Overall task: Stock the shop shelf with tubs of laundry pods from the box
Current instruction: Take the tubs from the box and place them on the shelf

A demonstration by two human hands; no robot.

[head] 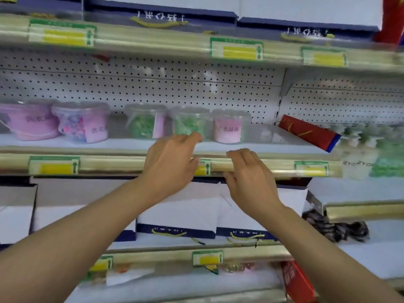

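Several clear tubs of laundry pods stand in a row on the middle shelf (pixel 273 147). From the left: a pink bucket-like tub (pixel 30 122), a pink and blue tub (pixel 82 122), two green tubs (pixel 145 122) (pixel 190 121), and a pink tub (pixel 229 126). My left hand (pixel 170 165) hovers just in front of the second green tub, fingers apart, holding nothing. My right hand (pixel 249 173) is below the pink tub at the shelf's front rail, fingers loosely curled and empty. The box is not in view.
A red and blue carton (pixel 310 132) lies tilted on the shelf to the right, with blurred green packs (pixel 371 149) beyond it. White and navy gift bags (pixel 177 215) fill the shelf below. The upper shelf edge (pixel 153 42) overhangs. Pegboard backs the shelf.
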